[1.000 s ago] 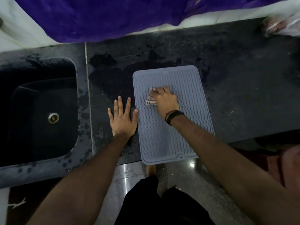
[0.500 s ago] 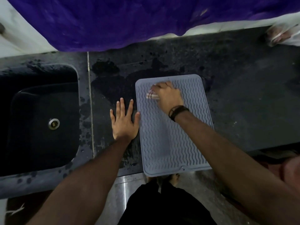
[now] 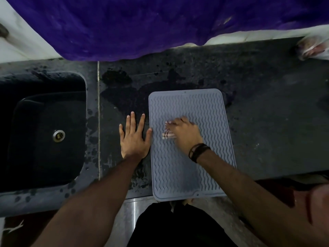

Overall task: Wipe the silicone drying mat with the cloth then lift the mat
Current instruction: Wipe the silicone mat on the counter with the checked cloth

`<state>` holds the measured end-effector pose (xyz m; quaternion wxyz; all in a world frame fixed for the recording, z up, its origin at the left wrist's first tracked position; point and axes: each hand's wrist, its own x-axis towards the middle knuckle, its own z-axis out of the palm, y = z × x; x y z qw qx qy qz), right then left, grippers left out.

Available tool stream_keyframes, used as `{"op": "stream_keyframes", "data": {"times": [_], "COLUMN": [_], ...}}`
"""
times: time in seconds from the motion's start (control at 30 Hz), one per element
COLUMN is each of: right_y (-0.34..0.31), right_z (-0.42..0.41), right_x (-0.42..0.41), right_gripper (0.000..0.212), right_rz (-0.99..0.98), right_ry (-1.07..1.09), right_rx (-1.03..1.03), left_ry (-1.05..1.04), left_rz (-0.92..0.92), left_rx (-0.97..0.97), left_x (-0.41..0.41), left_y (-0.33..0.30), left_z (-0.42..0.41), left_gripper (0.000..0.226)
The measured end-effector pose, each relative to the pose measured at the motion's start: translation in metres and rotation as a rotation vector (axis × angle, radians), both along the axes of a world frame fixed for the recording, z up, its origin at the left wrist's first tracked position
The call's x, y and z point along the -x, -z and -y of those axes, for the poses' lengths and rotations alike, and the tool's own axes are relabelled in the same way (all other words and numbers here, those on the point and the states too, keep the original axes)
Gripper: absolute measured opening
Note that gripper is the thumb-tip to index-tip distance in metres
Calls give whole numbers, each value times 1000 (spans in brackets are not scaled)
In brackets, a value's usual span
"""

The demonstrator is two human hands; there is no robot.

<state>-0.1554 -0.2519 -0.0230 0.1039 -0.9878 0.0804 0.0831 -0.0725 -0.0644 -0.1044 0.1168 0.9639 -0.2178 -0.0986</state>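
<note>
Grey silicone drying mat (image 3: 194, 173) flat on the dark, wet-speckled counter (image 3: 267, 122), long side running away from the body, near edge overhanging the counter's front lip. Right hand (image 3: 185, 135) palm-down on the mat's middle, slightly blurred, grip closed over a small bunched cloth (image 3: 167, 133), pale with dark stripes, showing only at the fingertips on the hand's left side. Black bands (image 3: 198, 152) around the right wrist. Left hand (image 3: 134, 138) spread flat on the counter just beside the mat's left edge, fingers extended, nothing held, thumb touching the mat's border. Dark sink (image 3: 44, 132) with a metal drain (image 3: 59, 135) well to the left. Purple fabric (image 3: 142, 24) hanging across the top, over the counter's far edge.
</note>
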Motion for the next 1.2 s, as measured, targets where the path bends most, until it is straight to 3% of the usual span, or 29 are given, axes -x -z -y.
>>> {"op": "stream_keyframes", "data": {"times": [0.13, 0.27, 0.67, 0.87, 1.0, 1.2], "right_y": [-15, -7, 2, -12, 5, 15], "right_z": [21, 36, 20, 60, 63, 35], "right_x": [-59, -106, -9, -64, -90, -24], "right_gripper": [57, 56, 59, 55, 57, 58], "right_rz": [106, 3, -37, 74, -31, 20], "right_ry": [77, 64, -74, 92, 92, 58], "right_rx": [30, 123, 36, 10, 71, 19], "left_ry": [-5, -6, -12, -6, -6, -4], "left_rz": [-11, -15, -7, -13, -20, -14], "left_rx": [5, -10, 0, -32, -20, -24], "left_x": [-1, -2, 0, -1, -3, -1], "left_y": [-2, -2, -2, -2, -4, -3], "left_z": [1, 0, 1, 1, 1, 1], "left_gripper": [68, 68, 70, 70, 71, 71]}}
